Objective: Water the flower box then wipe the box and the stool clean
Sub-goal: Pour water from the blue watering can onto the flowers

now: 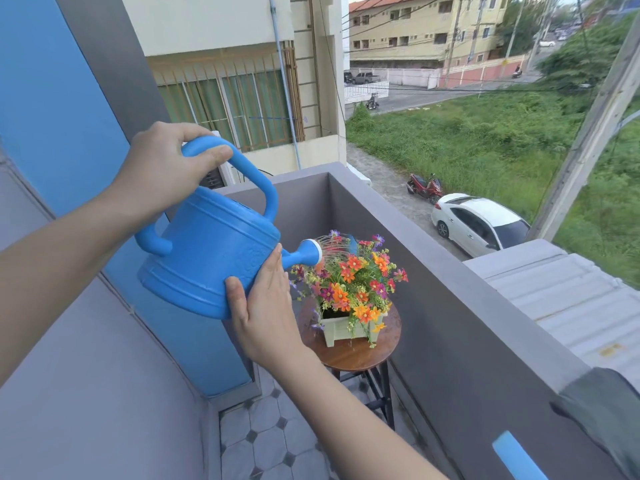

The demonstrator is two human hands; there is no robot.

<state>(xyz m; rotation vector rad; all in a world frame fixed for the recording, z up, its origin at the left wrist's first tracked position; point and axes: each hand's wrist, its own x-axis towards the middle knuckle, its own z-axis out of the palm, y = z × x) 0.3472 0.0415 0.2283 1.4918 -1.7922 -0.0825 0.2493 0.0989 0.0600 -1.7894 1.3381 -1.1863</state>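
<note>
Head view: one blue watering can (207,251), tilted, sprays water over one pale green flower box (337,329), which stands on one round wooden stool (356,356) beside the balcony wall (450,306). The left hand (162,171) curls round the can's handle. The right hand (266,313) presses straight fingers against its base.

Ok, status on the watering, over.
Left grip holds watering can handle; right grip flat against its side. Can tipped, spraying flowers in flower box on stool. Nothing in the way.

White car (478,225) parked on lane (391,192) below balcony wall (450,306); red motorbike (424,187) near car; grassy lot (485,140) beyond.
</note>
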